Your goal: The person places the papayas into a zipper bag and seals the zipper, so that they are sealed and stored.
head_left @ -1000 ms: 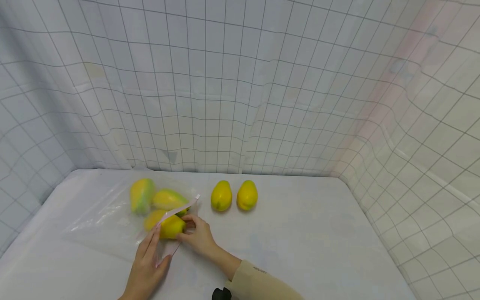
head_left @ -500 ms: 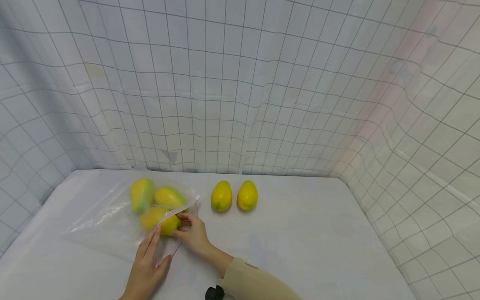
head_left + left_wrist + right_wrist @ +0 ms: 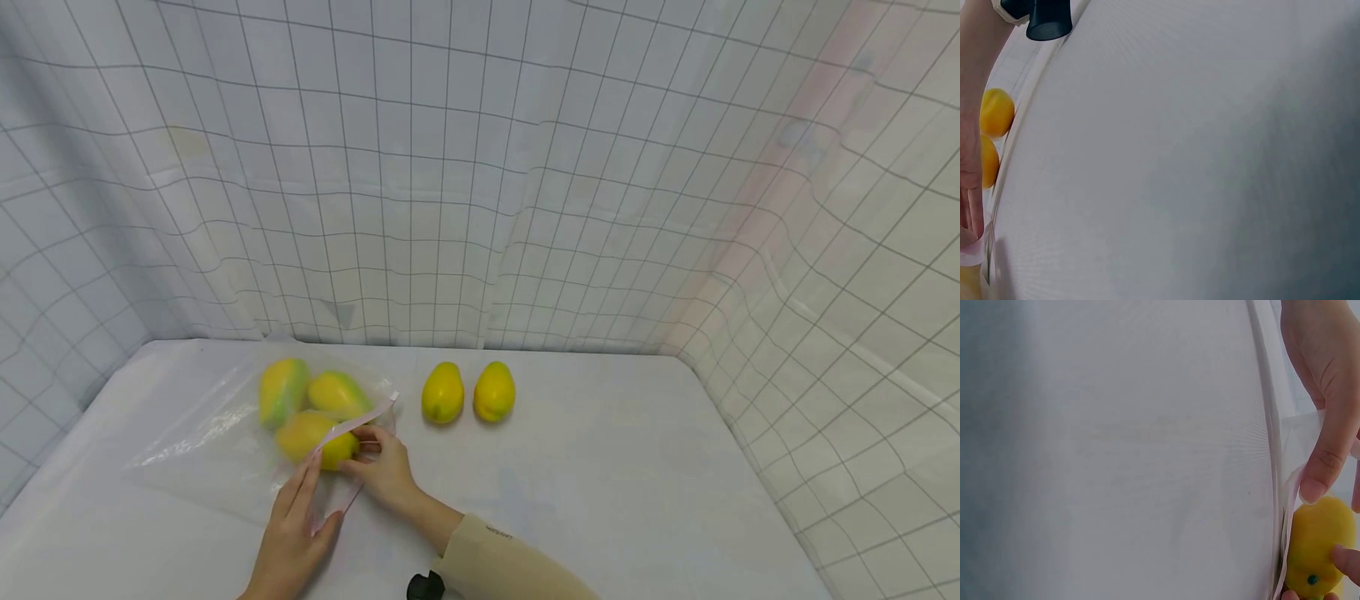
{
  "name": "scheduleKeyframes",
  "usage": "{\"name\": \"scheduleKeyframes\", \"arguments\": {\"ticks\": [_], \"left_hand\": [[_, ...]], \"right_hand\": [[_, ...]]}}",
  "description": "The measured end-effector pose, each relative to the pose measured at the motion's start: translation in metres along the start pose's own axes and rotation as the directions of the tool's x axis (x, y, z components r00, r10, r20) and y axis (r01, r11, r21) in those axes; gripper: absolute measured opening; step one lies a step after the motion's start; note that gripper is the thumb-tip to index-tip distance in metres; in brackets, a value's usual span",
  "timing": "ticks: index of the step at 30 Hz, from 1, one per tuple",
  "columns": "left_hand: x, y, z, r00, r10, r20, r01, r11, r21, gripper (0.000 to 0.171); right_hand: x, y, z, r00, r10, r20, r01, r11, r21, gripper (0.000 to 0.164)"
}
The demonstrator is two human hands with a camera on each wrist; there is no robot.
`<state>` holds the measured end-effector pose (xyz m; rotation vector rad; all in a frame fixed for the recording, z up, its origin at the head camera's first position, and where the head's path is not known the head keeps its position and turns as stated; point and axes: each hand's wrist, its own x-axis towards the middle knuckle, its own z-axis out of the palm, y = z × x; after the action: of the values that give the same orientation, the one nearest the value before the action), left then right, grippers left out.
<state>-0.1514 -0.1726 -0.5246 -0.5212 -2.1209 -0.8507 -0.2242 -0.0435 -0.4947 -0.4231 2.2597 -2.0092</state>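
Note:
A clear plastic bag (image 3: 187, 467) with a pink strip along its mouth lies on the left of the table. My left hand (image 3: 292, 529) is at the mouth, thumb and straight fingers spread apart against its edges. At the opening, my right hand (image 3: 386, 471) grips the right end of a yellow mango (image 3: 341, 450); its left end shows through the plastic. In the right wrist view, the mango (image 3: 1319, 544) shows a dark green stem spot beside the left thumb. Two yellow-green mangoes, one (image 3: 283, 392) at the left and another (image 3: 337, 394), lie inside the bag.
Two more yellow mangoes, one (image 3: 442, 392) and its neighbour (image 3: 494, 392), stand side by side right of the bag, near the back. White gridded curtains (image 3: 450, 208) surround the white table (image 3: 600, 483). A black device (image 3: 1049, 22) sits on the right wrist.
My right hand has moved a little left, sliding the gripped mango deeper into the bag. The middle mango in the bag shifted slightly. My left hand has stayed in place.

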Motion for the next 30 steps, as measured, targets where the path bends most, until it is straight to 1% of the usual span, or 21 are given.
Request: {"name": "scheduleKeyframes", "arguments": {"ticks": [3, 5, 9, 12, 16, 18, 20, 24, 27, 30], "left_hand": [[0.0, 0.0, 0.0, 1.0, 0.007, -0.006, -0.007, 1.0, -0.005, 0.073], [0.0, 0.0, 0.001, 1.0, 0.014, -0.011, -0.014, 1.0, -0.001, 0.073], [-0.001, -0.001, 0.002, 1.0, 0.022, -0.021, -0.022, 1.0, 0.01, 0.073], [-0.001, 0.0, 0.002, 0.999, 0.022, -0.024, -0.022, 1.0, 0.016, 0.073], [-0.001, 0.0, 0.002, 0.999, 0.02, -0.025, -0.019, 1.0, 0.01, 0.072], [-0.001, 0.0, 0.001, 1.0, 0.015, -0.022, -0.015, 1.0, 0.009, 0.072], [-0.001, 0.0, 0.001, 0.999, 0.02, -0.029, -0.02, 1.0, 0.014, 0.072], [-0.001, -0.001, 0.001, 0.999, 0.019, -0.026, -0.019, 1.0, 0.015, 0.072], [-0.002, -0.001, 0.002, 1.0, 0.019, -0.022, -0.018, 0.999, 0.026, 0.072], [-0.002, -0.001, 0.002, 1.0, 0.018, -0.02, -0.017, 0.999, 0.037, 0.073]], "right_hand": [[-0.003, -0.005, -0.006, 0.999, 0.03, -0.015, -0.03, 1.0, 0.006, 0.039], [-0.003, -0.009, -0.012, 0.998, 0.041, -0.039, -0.04, 0.999, 0.012, 0.038], [-0.002, -0.013, -0.028, 0.995, -0.003, -0.099, 0.006, 1.0, 0.031, 0.038], [-0.002, -0.018, -0.044, 0.982, -0.067, -0.179, 0.073, 0.997, 0.023, 0.038], [-0.005, -0.034, -0.069, 0.945, -0.128, -0.3, 0.137, 0.99, 0.009, 0.039], [-0.006, -0.042, -0.08, 0.927, -0.159, -0.339, 0.165, 0.986, -0.011, 0.039], [-0.006, -0.044, -0.09, 0.91, -0.193, -0.366, 0.196, 0.98, -0.03, 0.04], [0.0, -0.031, -0.106, 0.871, -0.238, -0.43, 0.203, 0.971, -0.125, 0.042], [0.005, -0.018, -0.116, 0.826, -0.277, -0.492, 0.201, 0.959, -0.202, 0.042], [0.008, -0.01, -0.124, 0.782, -0.303, -0.544, 0.189, 0.948, -0.257, 0.041]]}}
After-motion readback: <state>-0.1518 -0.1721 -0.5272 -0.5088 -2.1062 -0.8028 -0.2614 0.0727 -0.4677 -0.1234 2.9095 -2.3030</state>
